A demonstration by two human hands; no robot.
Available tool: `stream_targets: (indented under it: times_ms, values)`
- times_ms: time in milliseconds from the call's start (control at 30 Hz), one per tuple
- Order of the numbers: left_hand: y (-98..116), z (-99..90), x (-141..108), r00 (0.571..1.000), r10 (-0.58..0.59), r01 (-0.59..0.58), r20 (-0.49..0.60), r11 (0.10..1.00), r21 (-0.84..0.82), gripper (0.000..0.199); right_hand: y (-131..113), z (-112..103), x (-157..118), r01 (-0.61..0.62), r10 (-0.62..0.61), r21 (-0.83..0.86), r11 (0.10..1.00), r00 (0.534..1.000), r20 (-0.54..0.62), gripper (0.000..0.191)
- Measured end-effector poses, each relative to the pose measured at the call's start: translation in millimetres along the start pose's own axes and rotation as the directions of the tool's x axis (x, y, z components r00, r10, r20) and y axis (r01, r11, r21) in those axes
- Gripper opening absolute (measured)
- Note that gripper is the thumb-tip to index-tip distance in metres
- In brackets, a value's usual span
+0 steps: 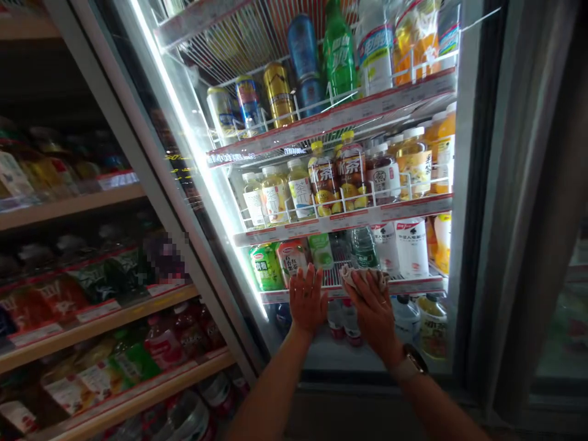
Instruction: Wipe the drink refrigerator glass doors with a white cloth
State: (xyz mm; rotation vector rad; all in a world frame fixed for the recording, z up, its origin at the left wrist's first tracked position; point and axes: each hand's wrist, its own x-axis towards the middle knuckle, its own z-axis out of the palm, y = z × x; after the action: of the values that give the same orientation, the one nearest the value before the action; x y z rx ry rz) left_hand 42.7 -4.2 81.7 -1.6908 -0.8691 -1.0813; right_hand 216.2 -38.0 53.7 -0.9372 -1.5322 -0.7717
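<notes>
My left hand lies flat against the glass door of a drinks cooler, its fingers spread and pointing up. My right hand presses a crumpled beige cloth to the same glass, just to the right. A wristwatch sits on my right wrist. Behind the glass, wire shelves hold cans and bottled drinks, including a green soda bottle on a top shelf. Both hands hide part of the lower rows.
A metal door frame runs up the right of the glass, with a dark door post beyond it. To the left, store shelves with red price strips hold packaged goods and bottles. Glare runs along the door's left edge.
</notes>
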Motion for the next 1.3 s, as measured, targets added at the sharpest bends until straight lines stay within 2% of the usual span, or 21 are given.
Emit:
stream_targets:
  times_ms: [233, 367, 567, 667, 733, 867, 967, 1067, 1167, 1233, 1300]
  values:
    - [1, -0.5, 2, 1.000, 0.004, -0.004, 0.007, 1.000, 0.002, 0.060, 1, 2, 15, 0.031, -0.031, 0.008, 0.999, 0.999, -0.025, 0.056]
    - [1, -0.1, 1, 1.000, 0.003, -0.003, -0.002, 1.000, -0.002, 0.059, 0, 6, 5, 0.065, -0.064, 0.032, 0.997, 0.998, -0.008, 0.048]
    - [-1, 1.5, -1, 1.000, 0.009, -0.009, -0.001, 1.000, -0.020, 0.057, -3, 4, -22, 0.211, -0.225, 0.135, 0.968, 0.969, 0.101, 0.036]
    - [0, 1.3, -1, 1.000, 0.007, -0.007, 0.007, 1.000, -0.012, 0.057, 0, -1, -20, 0.241, -0.258, 0.137, 0.961, 0.958, 0.123, 0.034]
    - [0, 0.9, 0, 1.000, 0.001, -0.001, 0.010, 1.000, -0.008, 0.058, 5, -4, -8, 0.201, -0.211, 0.091, 0.975, 0.972, 0.104, 0.036]
    - [0, 0.1, 1, 1.000, 0.000, 0.000, 0.002, 1.000, -0.004, 0.061, 14, -8, 29, 0.036, -0.038, -0.040, 0.999, 0.999, -0.038, 0.042]
    - [0, -0.1, 1, 1.000, 0.008, -0.008, 0.000, 1.000, -0.010, 0.059, 15, -5, 40, 0.027, -0.030, -0.035, 0.999, 0.997, -0.078, 0.045]
    - [-1, -0.3, 1, 1.000, 0.009, -0.009, 0.005, 1.000, -0.017, 0.059, 12, 0, 20, 0.115, -0.115, 0.036, 0.993, 0.993, -0.020, 0.044]
    - [-1, 0.1, 1, 1.000, 0.009, -0.009, 0.006, 1.000, -0.023, 0.058, 9, 0, -5, 0.270, -0.277, 0.133, 0.954, 0.960, 0.040, 0.038]
    - [-1, 1.1, 0, 1.000, 0.006, -0.006, 0.001, 1.000, -0.020, 0.057, 11, -3, -8, 0.359, -0.374, 0.169, 0.918, 0.926, 0.062, 0.034]
    - [-1, 2.3, 0, 1.000, -0.003, 0.003, -0.002, 1.000, -0.016, 0.058, 18, -9, 3, 0.363, -0.377, 0.159, 0.918, 0.924, 0.066, 0.032]
